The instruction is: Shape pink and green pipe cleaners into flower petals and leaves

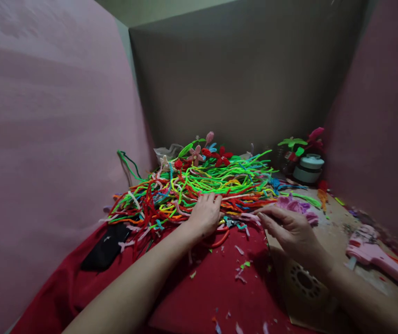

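A large heap of pipe cleaners, mostly green, red and orange, spreads over the far part of the table. My left hand lies on its near edge, fingers stretched forward over the stems. To the right, my right hand is closed in a pinch at the end of a pink pipe cleaner. Red-handled pliers rest between the hands, partly covered by my left hand. Beside my right hand sits a purple fuzzy flower, partly hidden behind it.
Finished fuzzy flowers stand behind the heap. A black phone lies at left on the red cloth, which carries scattered scraps. At right are a pink glue gun, a pale lidded jar and a round holed disc.
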`<state>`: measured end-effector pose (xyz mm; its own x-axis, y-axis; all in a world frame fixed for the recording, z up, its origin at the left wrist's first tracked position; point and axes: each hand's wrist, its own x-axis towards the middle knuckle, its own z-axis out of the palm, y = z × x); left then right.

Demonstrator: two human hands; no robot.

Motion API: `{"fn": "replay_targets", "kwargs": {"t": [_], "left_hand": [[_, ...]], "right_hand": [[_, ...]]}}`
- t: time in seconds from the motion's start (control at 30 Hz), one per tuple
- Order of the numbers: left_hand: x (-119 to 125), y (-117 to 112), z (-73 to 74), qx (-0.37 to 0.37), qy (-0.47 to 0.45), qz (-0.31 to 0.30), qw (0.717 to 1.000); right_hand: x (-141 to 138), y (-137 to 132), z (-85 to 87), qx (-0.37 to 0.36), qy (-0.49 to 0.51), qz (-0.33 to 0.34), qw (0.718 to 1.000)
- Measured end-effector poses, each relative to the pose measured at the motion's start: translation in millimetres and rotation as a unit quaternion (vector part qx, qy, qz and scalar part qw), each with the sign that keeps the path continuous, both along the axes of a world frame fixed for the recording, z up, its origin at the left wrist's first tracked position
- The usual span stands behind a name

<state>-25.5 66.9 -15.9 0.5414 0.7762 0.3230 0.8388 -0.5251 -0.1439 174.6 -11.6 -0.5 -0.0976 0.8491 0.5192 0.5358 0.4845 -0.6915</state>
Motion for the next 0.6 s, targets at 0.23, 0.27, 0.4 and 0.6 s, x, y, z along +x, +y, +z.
{"fn": "replay_targets", "kwargs": {"t": [0.23, 0.27, 0.4, 0.6], "left_hand": [[2, -12, -18.6, 0.027, 0.031, 0.006, 0.999], [3, -13, -19.5, 0.028, 0.034, 0.01, 0.999], [5, -13, -23.3, 0.016, 0.028, 0.027, 0.999], [4, -12, -25.8, -0.031, -0.013, 0.052, 0.998]], "right_hand": [[-6, 24, 33.0, -0.024, -0.041, -0.019, 0.999], [-13, 34, 34.9, -0.017, -0.07, -0.025, 0.997], [-51, 80, 31.4, 0.007, -0.306, -0.05, 0.951], [-89, 120, 20.3, -0.015, -0.417, -0.063, 0.907]]}}
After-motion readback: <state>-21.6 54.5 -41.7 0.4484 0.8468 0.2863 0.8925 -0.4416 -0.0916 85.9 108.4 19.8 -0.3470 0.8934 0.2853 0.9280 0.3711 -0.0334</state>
